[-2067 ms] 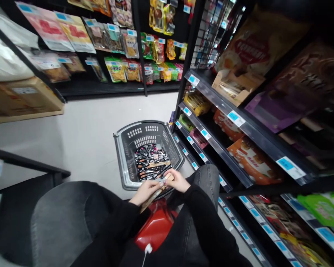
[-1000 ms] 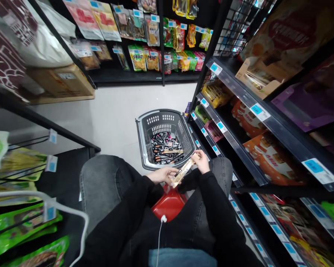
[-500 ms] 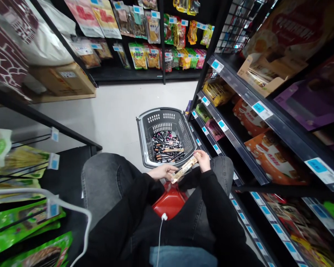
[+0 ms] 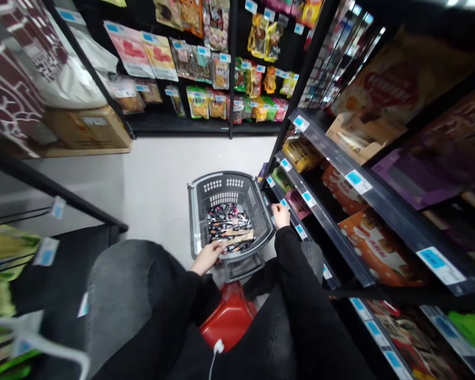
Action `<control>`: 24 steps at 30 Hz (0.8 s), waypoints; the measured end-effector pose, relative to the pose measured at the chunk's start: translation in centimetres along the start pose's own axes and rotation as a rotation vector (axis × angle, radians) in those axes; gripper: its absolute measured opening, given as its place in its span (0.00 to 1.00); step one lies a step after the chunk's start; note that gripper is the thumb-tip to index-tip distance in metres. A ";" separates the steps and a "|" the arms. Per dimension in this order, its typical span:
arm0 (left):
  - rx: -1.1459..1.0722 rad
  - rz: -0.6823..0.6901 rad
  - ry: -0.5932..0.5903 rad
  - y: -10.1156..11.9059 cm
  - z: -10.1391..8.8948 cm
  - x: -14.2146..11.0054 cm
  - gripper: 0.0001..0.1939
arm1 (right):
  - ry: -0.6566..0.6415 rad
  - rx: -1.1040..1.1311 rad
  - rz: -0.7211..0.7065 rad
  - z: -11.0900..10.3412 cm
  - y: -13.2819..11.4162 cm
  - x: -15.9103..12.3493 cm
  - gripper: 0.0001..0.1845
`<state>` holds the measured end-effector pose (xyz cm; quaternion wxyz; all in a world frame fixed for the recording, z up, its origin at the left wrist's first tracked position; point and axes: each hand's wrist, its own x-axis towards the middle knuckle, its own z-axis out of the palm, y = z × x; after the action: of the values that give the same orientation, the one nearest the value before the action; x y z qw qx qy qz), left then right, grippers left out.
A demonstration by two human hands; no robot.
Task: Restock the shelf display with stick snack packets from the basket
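My left hand (image 4: pixel 209 256) reaches over the near rim of a grey plastic shopping basket (image 4: pixel 193 221). Its fingers are closed on the left end of a long, narrow beige packet (image 4: pixel 239 239), which lies over the basket's contents. Many small black, slim packets (image 4: pixel 221 219) fill the bottom, some with orange or pink ends. Another beige packet (image 4: pixel 237 231) lies just behind the first. Beyond the basket's right rim is my right hand (image 4: pixel 281 215), fingers curled in, with nothing visible in them. The basket handle (image 4: pixel 243 269) hangs toward me.
A red seat-like object (image 4: pixel 229 319) with a white cable plug is between my legs. Shelves of boxed snacks (image 4: pixel 372 243) stand close on the right. Hanging snack bags (image 4: pixel 198 103) line the back rack. At left are a cardboard box (image 4: pixel 89 129) and a black shelf (image 4: pixel 63 279).
The beige packet, earlier between both hands above my lap, has moved forward into the basket with my left hand. My right hand has let go and moved up beside the rim. The view has shifted.
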<state>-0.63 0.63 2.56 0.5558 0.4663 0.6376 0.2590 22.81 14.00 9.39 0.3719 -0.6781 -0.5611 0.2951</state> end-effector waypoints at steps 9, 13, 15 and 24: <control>0.545 0.161 -0.019 0.5 1.4 0.3 0.14 | 0.558 -0.754 -0.487 -18.4 -13.9 10.1 0.18; 0.538 0.154 -0.036 1.0 1.3 0.0 0.13 | 0.382 -1.214 -0.289 -22.5 -15.8 14.3 0.16; 0.535 0.158 -0.037 1.1 1.2 -0.2 0.12 | 0.300 -1.377 -0.187 -23.2 -15.8 15.6 0.15; 0.530 0.167 -0.050 0.6 1.3 -0.5 0.13 | 0.264 -1.488 -0.239 -23.4 -14.9 16.4 0.11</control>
<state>0.79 0.21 3.00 0.4066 0.6526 0.6286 0.1167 37.11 27.46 35.02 -0.0895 -0.7141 -0.6325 -0.2863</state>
